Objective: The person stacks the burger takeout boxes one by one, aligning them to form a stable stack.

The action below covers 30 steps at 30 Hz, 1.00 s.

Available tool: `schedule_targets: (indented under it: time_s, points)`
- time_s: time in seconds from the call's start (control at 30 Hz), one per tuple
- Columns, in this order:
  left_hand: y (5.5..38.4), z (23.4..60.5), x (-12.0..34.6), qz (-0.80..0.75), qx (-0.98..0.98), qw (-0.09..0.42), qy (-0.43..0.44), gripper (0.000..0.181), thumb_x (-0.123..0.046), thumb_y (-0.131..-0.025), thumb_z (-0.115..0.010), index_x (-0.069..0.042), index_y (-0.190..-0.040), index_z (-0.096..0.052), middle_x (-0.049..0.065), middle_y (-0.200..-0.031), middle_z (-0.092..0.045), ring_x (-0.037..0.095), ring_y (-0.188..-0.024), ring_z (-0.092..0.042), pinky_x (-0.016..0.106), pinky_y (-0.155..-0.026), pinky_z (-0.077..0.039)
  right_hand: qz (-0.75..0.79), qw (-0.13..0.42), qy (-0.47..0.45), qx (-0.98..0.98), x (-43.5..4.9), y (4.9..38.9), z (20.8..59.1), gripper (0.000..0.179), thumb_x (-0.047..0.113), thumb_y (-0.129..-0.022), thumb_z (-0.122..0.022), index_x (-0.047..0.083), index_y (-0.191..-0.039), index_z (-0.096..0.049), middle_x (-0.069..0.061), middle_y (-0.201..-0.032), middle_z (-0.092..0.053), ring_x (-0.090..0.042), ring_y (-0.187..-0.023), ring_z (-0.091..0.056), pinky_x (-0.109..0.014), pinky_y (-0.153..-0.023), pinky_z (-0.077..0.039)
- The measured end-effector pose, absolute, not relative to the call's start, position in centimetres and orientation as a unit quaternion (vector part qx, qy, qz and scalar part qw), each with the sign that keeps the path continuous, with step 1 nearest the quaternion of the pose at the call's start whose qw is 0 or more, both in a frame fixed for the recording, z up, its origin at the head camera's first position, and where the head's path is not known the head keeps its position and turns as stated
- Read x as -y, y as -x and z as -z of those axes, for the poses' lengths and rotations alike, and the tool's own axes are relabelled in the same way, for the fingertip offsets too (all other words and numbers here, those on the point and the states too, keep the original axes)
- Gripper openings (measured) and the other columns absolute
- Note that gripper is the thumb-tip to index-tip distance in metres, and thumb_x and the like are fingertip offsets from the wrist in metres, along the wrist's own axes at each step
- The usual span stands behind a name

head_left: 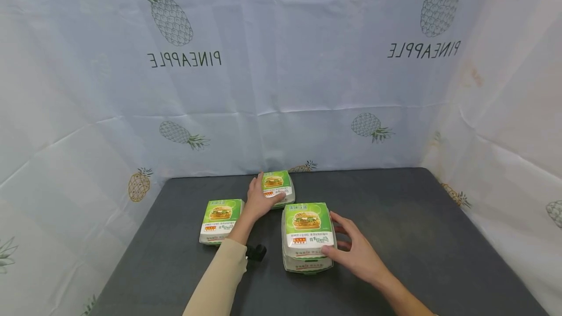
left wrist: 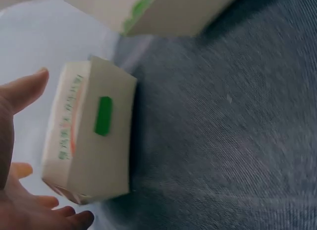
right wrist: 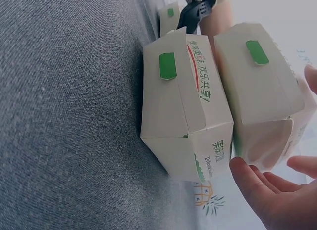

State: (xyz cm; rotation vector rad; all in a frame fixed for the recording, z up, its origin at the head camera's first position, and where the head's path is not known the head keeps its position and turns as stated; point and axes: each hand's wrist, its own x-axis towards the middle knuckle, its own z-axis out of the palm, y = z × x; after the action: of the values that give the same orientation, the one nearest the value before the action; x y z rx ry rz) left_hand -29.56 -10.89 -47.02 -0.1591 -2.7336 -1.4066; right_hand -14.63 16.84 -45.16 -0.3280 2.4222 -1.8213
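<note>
Toward the back of the table, my left hand [head_left: 259, 203] spreads its fingers and thumb around a green-and-white burger box [head_left: 278, 184]. In the left wrist view, a gap shows between those fingers and the box's pale side [left wrist: 101, 136]. Two more burger boxes are stacked near the middle, the upper one [head_left: 309, 223] directly on the lower one [head_left: 307, 265]. My right hand [head_left: 357, 252] is at the stack's right side, fingers loosely extended by the upper box. In the right wrist view, its fingertips [right wrist: 238, 165] lie close to the boxes; whether they touch is unclear.
Another burger box [head_left: 221, 218] stands left of my left forearm. A black device [head_left: 256, 252] is strapped at my left wrist. Behind the dark table [head_left: 395, 208] hangs a white cloth [head_left: 298, 62] printed with pineapples, with more cloth along both sides.
</note>
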Motion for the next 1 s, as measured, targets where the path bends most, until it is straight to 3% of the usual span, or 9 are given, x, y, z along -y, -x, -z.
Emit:
schedule_targets:
  time_s: [0.33, 1.0]
  points:
    - [30.2, 48.4, 11.2, 0.481, 0.875, 0.014, 0.054, 0.106, -0.035, -0.085, -0.084, -0.006, -0.163, -0.018, 0.027, -0.165, -0.007, 0.046, -0.152, -0.011, 0.064, -0.114, -0.028, 0.599, 0.047, 0.108, -0.792, -16.8, 14.6, 45.2, 0.083, 0.023, -0.089, -0.082, 0.012, -0.157, -0.036, -0.013, -0.151, -0.038, -0.034, -0.133, -0.043, -0.03, -0.097, -0.051]
    - [30.1, 47.6, 10.5, 0.472, 0.878, 0.047, 0.06, 0.103, -0.037, -0.083, -0.085, -0.007, -0.161, -0.026, 0.023, -0.164, -0.018, 0.045, -0.148, -0.024, 0.062, -0.112, -0.031, 0.603, 0.05, 0.095, -0.791, -16.7, 14.4, 45.1, 0.082, 0.024, -0.089, -0.082, 0.014, -0.157, -0.037, -0.011, -0.152, -0.038, -0.034, -0.135, -0.042, -0.029, -0.098, -0.05]
